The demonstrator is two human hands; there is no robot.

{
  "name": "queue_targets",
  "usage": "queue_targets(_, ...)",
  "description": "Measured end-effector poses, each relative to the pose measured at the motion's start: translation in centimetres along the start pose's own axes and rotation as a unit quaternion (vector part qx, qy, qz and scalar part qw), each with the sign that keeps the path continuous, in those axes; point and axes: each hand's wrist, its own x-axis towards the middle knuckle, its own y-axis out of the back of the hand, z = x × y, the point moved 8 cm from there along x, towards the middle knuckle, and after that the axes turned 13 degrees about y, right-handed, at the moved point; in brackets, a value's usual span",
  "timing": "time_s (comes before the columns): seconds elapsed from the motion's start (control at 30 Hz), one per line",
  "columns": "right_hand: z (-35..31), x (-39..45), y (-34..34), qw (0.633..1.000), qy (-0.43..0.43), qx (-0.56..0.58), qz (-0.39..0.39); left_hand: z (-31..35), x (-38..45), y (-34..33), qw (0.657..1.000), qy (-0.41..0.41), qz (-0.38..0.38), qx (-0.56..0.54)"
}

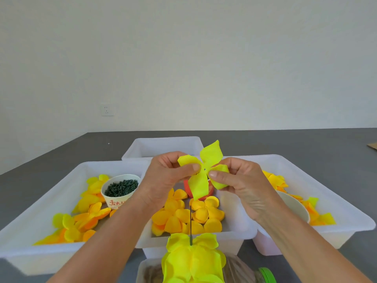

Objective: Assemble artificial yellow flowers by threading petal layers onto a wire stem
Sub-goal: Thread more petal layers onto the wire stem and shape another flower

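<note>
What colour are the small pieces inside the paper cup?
Dark green pieces fill the paper cup; seen in the head view.

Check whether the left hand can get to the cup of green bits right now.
Probably not yet: the left hand is pinching the yellow petal layer. The cup sits open beside it, nothing blocking.

The petal layer (204,170) is bright lemon yellow; the loose petals (187,215) at six o'clock from it are orange-yellow; the stem (190,225) is dark green; the trays (51,250) are translucent white; the paper cup (120,189) at nine o'clock, white with red lettering, holds dark green beads; the surface (285,144) is dark grey.
</note>
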Motion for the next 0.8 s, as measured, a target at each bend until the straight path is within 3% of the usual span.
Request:
queue_targets(0.13, -0.8, -0.4, -1.2, 1.000, 0.010, 0.022, -0.015, 1.9, -1.5, 0.6, 0.994, -0.063, 0.021, 0.087)
queue_targets(0.37, -2.9, -1.6, -3.0, 0.993, 0.080, -0.089, -0.016, 3.6, -4.3, 0.8, 0.986, -0.095, 0.041, 0.130)
queue_targets(0.53, -5.6, -2.7, -4.0, 0.958, 0.194, -0.208, -0.039, 5.3, -6.5, -0.4, 0.953, -0.161, 0.043, 0.252)
queue_targets(0.8, -8.0, -4.2, -4.8, 0.923, 0.271, -0.267, -0.052, 7.4, -9.9, -1.1, 0.891, -0.275, 0.097, 0.347)
